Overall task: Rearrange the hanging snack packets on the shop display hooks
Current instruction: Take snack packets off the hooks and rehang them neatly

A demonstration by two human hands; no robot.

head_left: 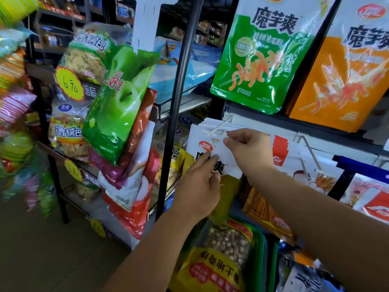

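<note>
Pinches the top edge of the white-topped packet with the right hand, fingertips closed on it just beside the white hook. Sets the left hand against the printed front of the same packet, lower down, one digit laid flat along the black lettering and the others curled. Cannot tell whether that hand actually grips, the far side being hidden.

Finds the packet between and beneath both hands, foremost of a stack of like packets threaded on the hook, its yellow lower part showing past the left hand.

Notes, just right of the right hand, a neighbouring packet with a red mark, and further right a second hook.

Records above the hands a green packet and an orange packet hanging side by side.

Records left of the left hand a black upright pole, and beyond it a green apple-print packet and a yellow price tag.

Records below the forearms a green basket holding a yellow bag with a clear window showing nuts.
</note>
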